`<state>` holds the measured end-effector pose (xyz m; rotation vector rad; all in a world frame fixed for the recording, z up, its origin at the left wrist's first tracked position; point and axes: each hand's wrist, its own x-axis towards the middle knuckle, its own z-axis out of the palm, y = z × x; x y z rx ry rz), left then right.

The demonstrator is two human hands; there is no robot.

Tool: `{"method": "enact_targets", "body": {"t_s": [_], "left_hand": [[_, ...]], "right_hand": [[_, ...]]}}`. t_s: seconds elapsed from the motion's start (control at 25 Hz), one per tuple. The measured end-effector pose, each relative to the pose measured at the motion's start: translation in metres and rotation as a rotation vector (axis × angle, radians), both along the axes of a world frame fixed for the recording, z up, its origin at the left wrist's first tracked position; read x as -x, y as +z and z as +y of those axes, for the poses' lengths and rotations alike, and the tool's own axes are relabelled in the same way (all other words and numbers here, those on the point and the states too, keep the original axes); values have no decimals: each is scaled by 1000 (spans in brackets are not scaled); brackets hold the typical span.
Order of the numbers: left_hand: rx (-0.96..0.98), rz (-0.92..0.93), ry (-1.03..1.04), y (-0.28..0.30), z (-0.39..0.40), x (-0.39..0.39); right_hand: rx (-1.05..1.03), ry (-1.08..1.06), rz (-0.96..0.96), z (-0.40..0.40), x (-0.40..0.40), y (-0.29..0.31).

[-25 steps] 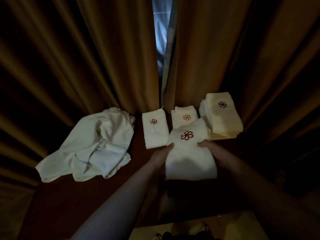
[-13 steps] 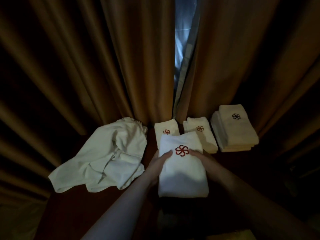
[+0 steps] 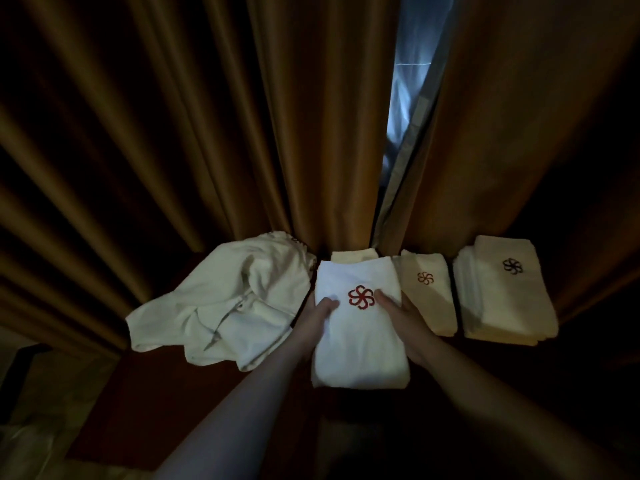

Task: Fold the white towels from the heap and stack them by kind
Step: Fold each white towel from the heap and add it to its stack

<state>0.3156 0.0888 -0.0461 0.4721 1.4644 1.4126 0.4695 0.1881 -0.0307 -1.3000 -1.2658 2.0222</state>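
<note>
while my left hand and right hand grip the soft, light folded white towel with a red flower emblem by its side edges over the partly hidden folded pile, i judge it floppy, best supported underneath.

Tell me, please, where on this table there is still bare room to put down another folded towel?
Bare dark table shows in front of the unfolded heap, beside the left hand. A narrow strip separates the red-logo towel from the dark-logo stack. The back edge by the curtain is crowded, and the held towel covers another stack.
</note>
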Motion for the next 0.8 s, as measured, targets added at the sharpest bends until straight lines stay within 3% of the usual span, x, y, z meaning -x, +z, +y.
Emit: {"method": "enact_targets", "body": {"t_s": [0.24, 0.52, 0.8], "left_hand": [[156, 95, 47, -1, 24, 8], [289, 250, -6, -42, 73, 53], [343, 238, -81, -91, 140, 94]], "right_hand": [[-69, 41, -59, 35, 11, -13], [-146, 75, -291, 85, 51, -51], [-224, 31, -388, 143, 87, -93]]}}
